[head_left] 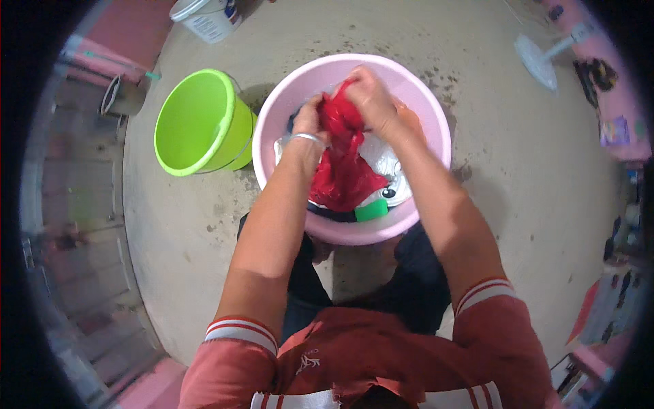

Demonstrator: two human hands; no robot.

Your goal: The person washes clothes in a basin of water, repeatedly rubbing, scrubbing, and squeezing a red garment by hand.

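Both my hands grip a wet red cloth garment (346,174) above a pink basin (428,204). My left hand (310,121), with a bangle at the wrist, is closed on its left side. On the other side my right hand (368,99), slightly blurred, is closed round a bunched upper part. The garment's lower end lies spread over other laundry in the basin. White cloth (385,160) with suds shows to its right, orange cloth (409,119) lies partly under my right wrist, and a green piece (371,210), its kind unclear, rests at the near rim.
A lime green bucket (194,123) stands left of the basin, close to its rim. Farther back is a white bucket (208,20). A pale fan-like object (537,61) stands at the far right. Wet spots mark the concrete floor (204,225); a grey door (82,225) is on the left.
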